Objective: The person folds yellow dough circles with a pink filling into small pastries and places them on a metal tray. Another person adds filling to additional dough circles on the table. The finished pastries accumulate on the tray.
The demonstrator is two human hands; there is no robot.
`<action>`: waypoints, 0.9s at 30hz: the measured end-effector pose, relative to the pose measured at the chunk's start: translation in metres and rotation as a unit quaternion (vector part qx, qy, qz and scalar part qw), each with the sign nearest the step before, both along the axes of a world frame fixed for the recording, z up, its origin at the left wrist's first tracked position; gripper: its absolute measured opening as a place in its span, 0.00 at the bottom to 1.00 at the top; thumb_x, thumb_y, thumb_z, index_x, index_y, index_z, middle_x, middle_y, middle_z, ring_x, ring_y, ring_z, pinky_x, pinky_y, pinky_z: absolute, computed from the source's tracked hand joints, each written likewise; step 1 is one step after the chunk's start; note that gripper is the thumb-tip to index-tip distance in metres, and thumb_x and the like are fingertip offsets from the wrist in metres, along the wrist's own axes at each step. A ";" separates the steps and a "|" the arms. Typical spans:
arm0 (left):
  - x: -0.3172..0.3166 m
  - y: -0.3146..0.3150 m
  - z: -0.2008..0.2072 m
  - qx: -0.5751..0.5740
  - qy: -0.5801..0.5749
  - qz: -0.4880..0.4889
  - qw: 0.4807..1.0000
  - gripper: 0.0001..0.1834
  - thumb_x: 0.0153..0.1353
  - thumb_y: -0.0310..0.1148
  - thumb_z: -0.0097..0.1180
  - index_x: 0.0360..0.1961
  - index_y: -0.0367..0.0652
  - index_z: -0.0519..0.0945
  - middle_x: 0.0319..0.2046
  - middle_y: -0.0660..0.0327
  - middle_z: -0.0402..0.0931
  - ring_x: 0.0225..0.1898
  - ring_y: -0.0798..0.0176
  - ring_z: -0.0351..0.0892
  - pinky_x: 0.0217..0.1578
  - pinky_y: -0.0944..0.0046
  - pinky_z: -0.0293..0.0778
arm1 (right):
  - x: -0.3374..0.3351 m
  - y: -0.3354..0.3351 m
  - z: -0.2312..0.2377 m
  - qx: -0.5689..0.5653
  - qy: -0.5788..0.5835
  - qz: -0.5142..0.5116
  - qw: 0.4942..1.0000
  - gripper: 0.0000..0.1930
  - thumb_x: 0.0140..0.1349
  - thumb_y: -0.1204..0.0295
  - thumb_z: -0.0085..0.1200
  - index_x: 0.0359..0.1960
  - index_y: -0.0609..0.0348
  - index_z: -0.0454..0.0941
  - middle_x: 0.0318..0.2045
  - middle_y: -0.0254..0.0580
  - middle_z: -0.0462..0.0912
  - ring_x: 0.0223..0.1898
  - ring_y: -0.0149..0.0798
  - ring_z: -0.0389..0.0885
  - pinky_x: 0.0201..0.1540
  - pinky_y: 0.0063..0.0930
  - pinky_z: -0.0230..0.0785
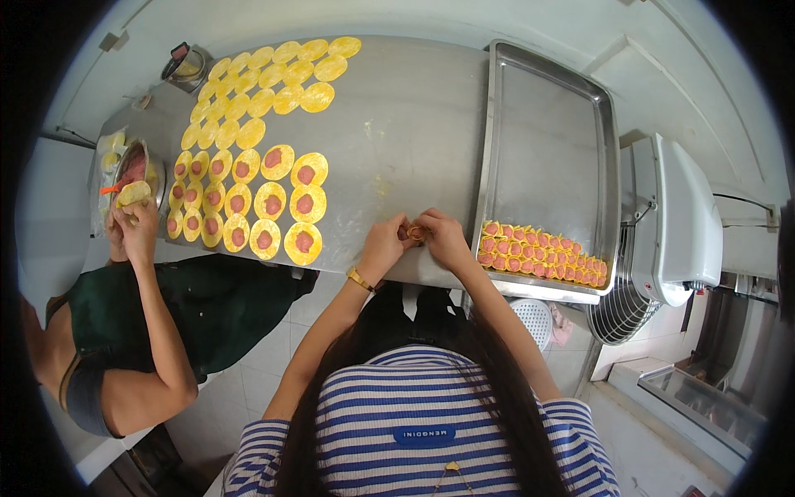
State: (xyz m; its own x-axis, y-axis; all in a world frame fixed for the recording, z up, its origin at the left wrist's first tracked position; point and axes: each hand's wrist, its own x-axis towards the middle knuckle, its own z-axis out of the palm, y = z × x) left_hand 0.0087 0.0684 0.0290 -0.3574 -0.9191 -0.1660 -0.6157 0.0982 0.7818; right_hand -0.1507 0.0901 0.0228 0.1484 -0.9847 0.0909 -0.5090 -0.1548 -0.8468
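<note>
Over the table's front edge, my left hand (386, 243) and my right hand (442, 238) meet with bent fingers around one small dumpling (416, 234). Its yellow wrapper is gathered up around pink filling. To my left, rows of flat round yellow wrappers (271, 76) lie on the metal table; the nearer rows carry dabs of pink filling (304, 205). Just right of my right hand is a deep metal tray (546, 141), with several rows of open-topped dumplings (542, 253) packed along its near end.
At the left, a co-worker's hands (137, 222) hold a yellow wrapper beside a metal bowl (153, 170) of pink filling. A small metal pot (186, 70) stands at the back left. A white machine (675, 219) with a wire guard stands right of the tray. Below it sits a white perforated stool (532, 321).
</note>
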 end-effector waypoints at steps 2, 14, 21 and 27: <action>0.002 -0.001 0.000 0.003 -0.036 -0.017 0.999 0.15 0.47 0.29 0.68 0.35 0.37 0.76 0.26 0.51 0.79 0.30 0.56 0.82 0.32 0.62 0.75 | -0.001 0.001 0.001 -0.030 0.041 -0.023 0.998 0.09 0.48 0.81 0.52 0.32 0.60 0.79 0.32 0.46 0.78 0.36 0.54 0.78 0.38 0.42 0.71; -0.002 0.002 0.002 0.018 0.029 0.010 0.999 0.14 0.48 0.29 0.67 0.36 0.36 0.77 0.27 0.54 0.81 0.30 0.58 0.83 0.32 0.63 0.77 | -0.004 -0.001 -0.003 0.001 0.046 -0.001 0.999 0.12 0.47 0.82 0.50 0.35 0.61 0.78 0.35 0.48 0.77 0.38 0.55 0.77 0.40 0.43 0.71; -0.003 0.004 -0.002 0.028 0.085 0.025 0.996 0.14 0.49 0.29 0.67 0.35 0.37 0.77 0.27 0.53 0.81 0.30 0.58 0.83 0.32 0.63 0.77 | -0.009 -0.002 0.001 0.037 0.096 0.023 0.994 0.15 0.46 0.83 0.49 0.38 0.62 0.76 0.38 0.50 0.77 0.42 0.56 0.76 0.44 0.44 0.69; -0.004 0.006 -0.002 -0.001 0.010 0.000 1.000 0.15 0.49 0.27 0.66 0.38 0.37 0.77 0.31 0.53 0.80 0.32 0.56 0.82 0.34 0.63 0.77 | -0.013 -0.005 0.005 0.031 0.057 -0.006 0.998 0.19 0.45 0.84 0.51 0.43 0.62 0.75 0.36 0.50 0.77 0.43 0.56 0.75 0.46 0.45 0.69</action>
State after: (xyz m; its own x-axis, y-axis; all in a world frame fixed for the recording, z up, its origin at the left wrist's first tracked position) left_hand 0.0051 0.0742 0.0271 -0.3615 -0.9192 -0.1563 -0.6001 0.1011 0.7935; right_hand -0.1633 0.0854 0.0283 0.1424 -0.9897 0.0140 -0.6034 -0.0980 -0.7914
